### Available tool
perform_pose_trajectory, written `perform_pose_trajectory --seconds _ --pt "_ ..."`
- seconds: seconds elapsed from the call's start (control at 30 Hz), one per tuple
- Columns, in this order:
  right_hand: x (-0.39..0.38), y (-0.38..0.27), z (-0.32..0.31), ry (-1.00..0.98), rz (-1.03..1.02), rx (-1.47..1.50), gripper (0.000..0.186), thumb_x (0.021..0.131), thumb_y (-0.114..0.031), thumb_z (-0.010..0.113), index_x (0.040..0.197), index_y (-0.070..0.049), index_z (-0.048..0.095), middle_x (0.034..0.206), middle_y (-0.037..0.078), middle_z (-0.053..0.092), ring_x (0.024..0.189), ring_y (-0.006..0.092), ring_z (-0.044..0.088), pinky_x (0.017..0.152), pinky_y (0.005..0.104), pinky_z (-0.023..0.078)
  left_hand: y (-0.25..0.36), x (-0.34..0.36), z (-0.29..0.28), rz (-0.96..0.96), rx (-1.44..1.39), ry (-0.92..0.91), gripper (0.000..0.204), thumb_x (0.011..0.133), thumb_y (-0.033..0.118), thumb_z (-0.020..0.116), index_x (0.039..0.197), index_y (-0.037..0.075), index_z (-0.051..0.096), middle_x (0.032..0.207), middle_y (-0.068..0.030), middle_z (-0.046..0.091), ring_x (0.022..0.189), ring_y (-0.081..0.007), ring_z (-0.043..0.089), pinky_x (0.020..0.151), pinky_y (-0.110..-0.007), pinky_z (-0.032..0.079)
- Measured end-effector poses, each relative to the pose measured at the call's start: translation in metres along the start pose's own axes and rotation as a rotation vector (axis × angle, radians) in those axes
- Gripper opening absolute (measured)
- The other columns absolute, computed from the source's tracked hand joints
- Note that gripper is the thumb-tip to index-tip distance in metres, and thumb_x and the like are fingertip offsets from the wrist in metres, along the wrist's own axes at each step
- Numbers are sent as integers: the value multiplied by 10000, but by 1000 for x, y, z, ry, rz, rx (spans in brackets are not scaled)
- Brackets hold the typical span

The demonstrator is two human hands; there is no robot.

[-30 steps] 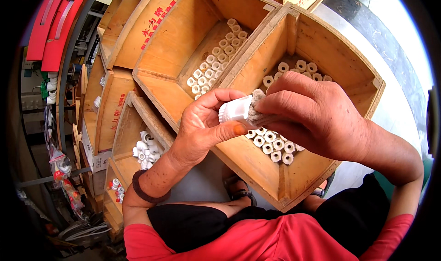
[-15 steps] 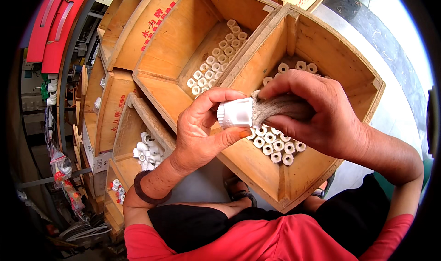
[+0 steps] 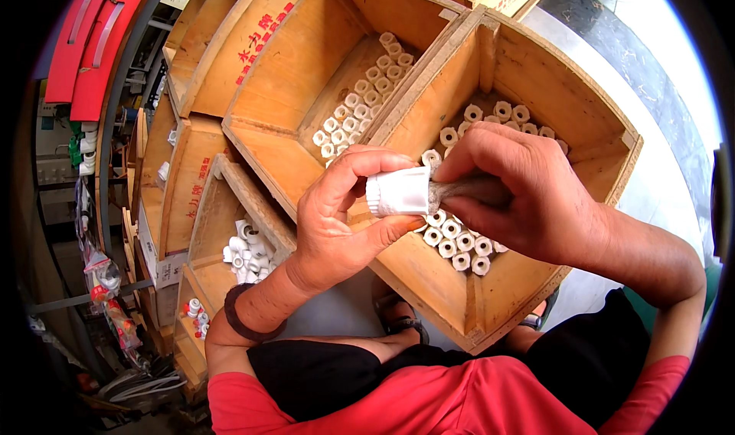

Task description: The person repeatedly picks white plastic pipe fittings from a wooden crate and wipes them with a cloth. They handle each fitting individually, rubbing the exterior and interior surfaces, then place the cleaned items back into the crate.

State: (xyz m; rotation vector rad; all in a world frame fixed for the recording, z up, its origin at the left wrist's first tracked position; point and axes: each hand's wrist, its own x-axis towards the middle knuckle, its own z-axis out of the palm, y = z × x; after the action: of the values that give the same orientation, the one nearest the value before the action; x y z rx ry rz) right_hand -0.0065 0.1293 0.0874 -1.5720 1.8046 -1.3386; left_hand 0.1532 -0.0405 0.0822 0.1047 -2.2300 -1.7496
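A white plastic fitting (image 3: 398,192) over the left side of the right wooden box (image 3: 566,75)
Your left hand (image 3: 333,217) grips it between curled fingers and thumb; your right hand (image 3: 540,194), partly closed, pinches what looks like grey cloth (image 3: 475,191) against its right end

A wooden box (image 3: 559,83) carries white hexagonal fittings (image 3: 465,241) on its bottom; a second box (image 3: 295,75) beside it carries similar white pieces (image 3: 361,111).

Along the left side — below some red panels (image 3: 83,67) — a plastic bag (image 3: 103,273) is seen above pale coiled cables (image 3: 144,390).
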Motion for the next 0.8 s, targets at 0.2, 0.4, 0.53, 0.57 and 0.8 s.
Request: perform_pose_trajectory --seconds 0.2,0.4,0.53,0.57,0.8 --pt "2 -1 0 -6 216 258 213 809 -67 707 966 -9 575 774 74 640 691 150 655 574 290 524 1 4 -1 212 357 18 488 671 -22 805 1113 39 606 1084 -133 610 973 -247 618 834 -328 503" --pt "7 2 -5 -138 675 649 270 870 -180 664 1032 1 547 728 91 639 594 188 658 456 296 515 7 8 -3 451 658 -4 508 632 -34 821 1092 42 619 1073 -146 611 979 -282 622 831 -350 511" --pt "5 17 -13 -39 636 590 274 865 -211 702 1010 -18 573 848 54 639 773 116 627 682 253 515 0 7 -7 241 333 14 515 687 -29 805 1147 39 580 1123 -127 599 1036 -249 607 893 -338 497" --pt "4 21 -16 -15 625 576 275 864 -219 712 1004 -23 579 878 45 639 818 98 619 738 242 515 -4 6 -8 175 171 16 516 704 -27 798 1162 37 568 1137 -120 594 1052 -233 600 912 -333 490" --pt "-5 24 -31 43 579 539 304 865 -268 725 1008 -34 593 914 29 632 872 77 606 797 227 518 -9 2 -5 -290 -373 -37 562 788 145 790 1232 -14 484 1160 -146 601 1068 -237 612 897 -354 520"
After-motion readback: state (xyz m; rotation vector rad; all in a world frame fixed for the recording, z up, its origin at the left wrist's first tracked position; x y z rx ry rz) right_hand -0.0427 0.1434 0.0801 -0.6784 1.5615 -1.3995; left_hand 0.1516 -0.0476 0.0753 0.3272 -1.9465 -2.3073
